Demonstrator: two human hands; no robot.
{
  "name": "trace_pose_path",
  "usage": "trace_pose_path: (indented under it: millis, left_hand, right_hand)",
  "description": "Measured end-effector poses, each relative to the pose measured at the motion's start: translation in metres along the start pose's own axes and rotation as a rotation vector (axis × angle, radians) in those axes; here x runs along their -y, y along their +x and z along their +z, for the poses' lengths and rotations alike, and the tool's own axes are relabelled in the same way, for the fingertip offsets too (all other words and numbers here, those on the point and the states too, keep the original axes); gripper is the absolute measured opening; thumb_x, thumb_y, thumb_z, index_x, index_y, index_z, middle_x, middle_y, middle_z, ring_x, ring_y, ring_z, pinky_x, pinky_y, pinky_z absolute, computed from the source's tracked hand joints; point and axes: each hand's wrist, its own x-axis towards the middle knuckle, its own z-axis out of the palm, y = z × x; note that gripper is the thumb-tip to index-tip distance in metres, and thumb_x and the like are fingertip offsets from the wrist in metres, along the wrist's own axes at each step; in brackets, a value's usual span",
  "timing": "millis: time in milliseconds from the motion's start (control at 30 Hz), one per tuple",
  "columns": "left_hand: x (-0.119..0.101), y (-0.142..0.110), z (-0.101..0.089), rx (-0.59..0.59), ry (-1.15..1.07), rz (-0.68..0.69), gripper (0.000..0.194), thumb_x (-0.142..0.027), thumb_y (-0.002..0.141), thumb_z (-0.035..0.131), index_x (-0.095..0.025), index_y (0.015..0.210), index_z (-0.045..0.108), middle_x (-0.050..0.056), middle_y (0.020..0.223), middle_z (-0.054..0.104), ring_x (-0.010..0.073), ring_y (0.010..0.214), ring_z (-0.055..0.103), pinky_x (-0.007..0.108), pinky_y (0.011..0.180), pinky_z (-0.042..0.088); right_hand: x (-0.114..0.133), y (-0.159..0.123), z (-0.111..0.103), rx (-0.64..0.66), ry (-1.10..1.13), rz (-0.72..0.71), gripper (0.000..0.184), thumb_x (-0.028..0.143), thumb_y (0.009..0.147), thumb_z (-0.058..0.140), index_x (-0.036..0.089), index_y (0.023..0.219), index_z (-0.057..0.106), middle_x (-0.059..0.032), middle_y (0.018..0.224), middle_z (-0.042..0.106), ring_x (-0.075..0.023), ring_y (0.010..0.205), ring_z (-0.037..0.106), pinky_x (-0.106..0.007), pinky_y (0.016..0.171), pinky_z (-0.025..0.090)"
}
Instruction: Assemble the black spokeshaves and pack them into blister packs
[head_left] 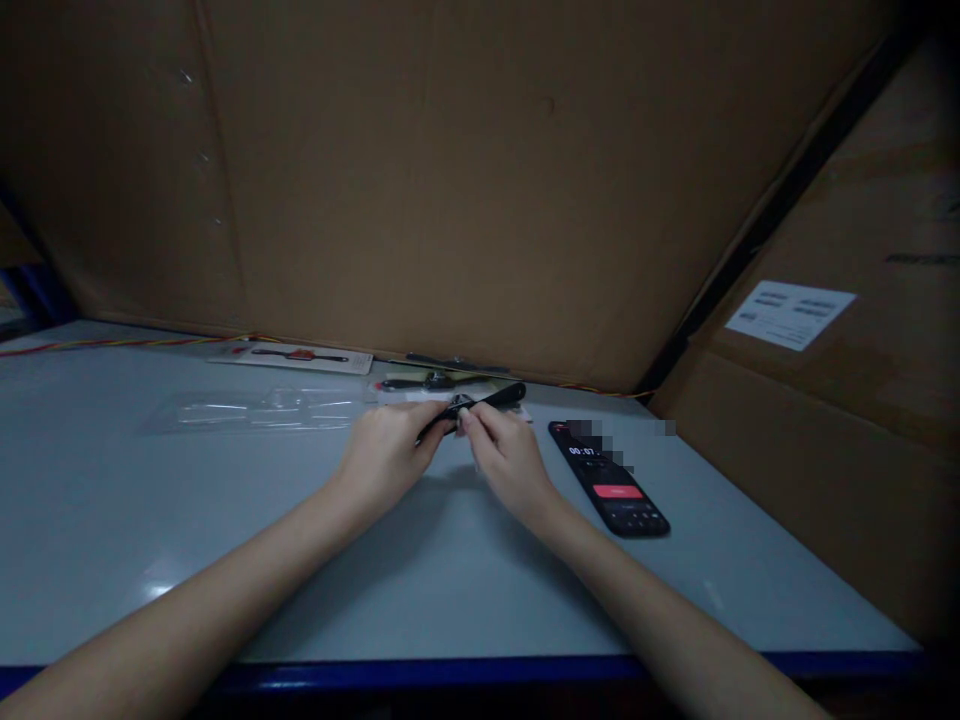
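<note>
Grey surface (150,520) against a cardboard wall (450,180); left hand (386,455) and right hand (510,462) pinch a long black plastic piece (495,401) near the surface's back edge.

Right-side cardboard panel (847,400) has a white label (790,315). On the surface: clear plastic sleeve (262,411), printed card (292,357), second black plastic piece (431,381), red-and-yellow wire (127,343), and a phone (609,480) showing a timer, just right of the hands. Both hands are mostly closed, with fingertips close together on the held piece near its middle; the exact contact is partly hidden. A firm pinch at the middle, with both wrists steady, gives good control.
</note>
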Motion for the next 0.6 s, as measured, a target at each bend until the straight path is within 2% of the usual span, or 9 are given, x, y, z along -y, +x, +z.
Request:
trace_pose_path:
  millis: [133, 233, 333, 467, 533, 600]
  left_hand:
    - [0.0029, -0.0009, 0.0024, -0.064, 0.032, 0.027, 0.026, -0.027, 0.087, 0.044, -0.019, 0.106, 0.061, 0.006, 0.091, 0.07, 0.0183, 0.08, 0.065, 0.025, 0.066, 0.044]
    - [0.0036, -0.0008, 0.0028, -0.082, 0.077, 0.037, 0.028, -0.028, 0.087, 0.045, -0.02, 0.109, 0.06, 0.006, 0.092, 0.07, 0.0189, 0.081, 0.064, 0.026, 0.066, 0.044]
    - [0.003, 0.0, 0.002, -0.067, 0.062, 0.012, 0.027, -0.028, 0.086, 0.047, -0.02, 0.108, 0.061, 0.006, 0.093, 0.07, 0.0193, 0.08, 0.065, 0.026, 0.063, 0.043]
    - [0.0027, 0.001, 0.0013, -0.066, 0.015, -0.036, 0.026, -0.028, 0.086, 0.048, -0.02, 0.107, 0.062, 0.005, 0.095, 0.07, 0.0197, 0.081, 0.065, 0.026, 0.066, 0.043]
    - [0.0028, 0.001, 0.0014, -0.076, 0.025, -0.033, 0.026, -0.028, 0.085, 0.049, -0.021, 0.107, 0.062, 0.005, 0.095, 0.07, 0.0199, 0.082, 0.065, 0.026, 0.066, 0.043]
    - [0.003, 0.0007, 0.0018, -0.082, 0.043, -0.012, 0.026, -0.028, 0.085, 0.049, -0.021, 0.107, 0.062, 0.005, 0.094, 0.07, 0.0196, 0.08, 0.065, 0.025, 0.065, 0.043]
  right_hand:
    - [0.0038, 0.0016, 0.0027, 0.199, 0.692, 0.347, 0.031, 0.039, 0.084, 0.033, 0.018, 0.072, 0.053, 0.0052, 0.041, 0.04, -0.0108, 0.037, 0.036, -0.024, 0.043, 0.031]
    - [0.0046, 0.0019, 0.0004, 0.271, 0.853, 0.431, 0.027, 0.038, 0.08, 0.038, 0.018, 0.071, 0.053, 0.0051, 0.044, 0.039, -0.0101, 0.04, 0.036, -0.023, 0.044, 0.032]
    - [0.0007, 0.0011, -0.0021, 0.187, 0.669, 0.376, 0.029, 0.042, 0.082, 0.037, 0.02, 0.07, 0.049, 0.0048, 0.044, 0.042, -0.0111, 0.039, 0.038, -0.024, 0.043, 0.031]
    - [-0.0037, -0.0008, -0.0054, -0.089, 0.042, 0.105, 0.028, 0.049, 0.079, 0.048, 0.021, 0.076, 0.051, 0.0045, 0.049, 0.045, -0.0126, 0.048, 0.043, -0.024, 0.051, 0.031]
    - [-0.003, -0.0013, -0.0065, -0.127, -0.219, -0.029, 0.026, 0.046, 0.079, 0.052, 0.02, 0.079, 0.053, 0.0028, 0.052, 0.048, -0.0137, 0.053, 0.046, -0.026, 0.059, 0.032]
    - [-0.001, -0.001, -0.0059, -0.108, -0.305, -0.11, 0.023, 0.041, 0.083, 0.047, 0.019, 0.077, 0.054, 0.0004, 0.056, 0.052, -0.0144, 0.056, 0.047, -0.029, 0.065, 0.033]
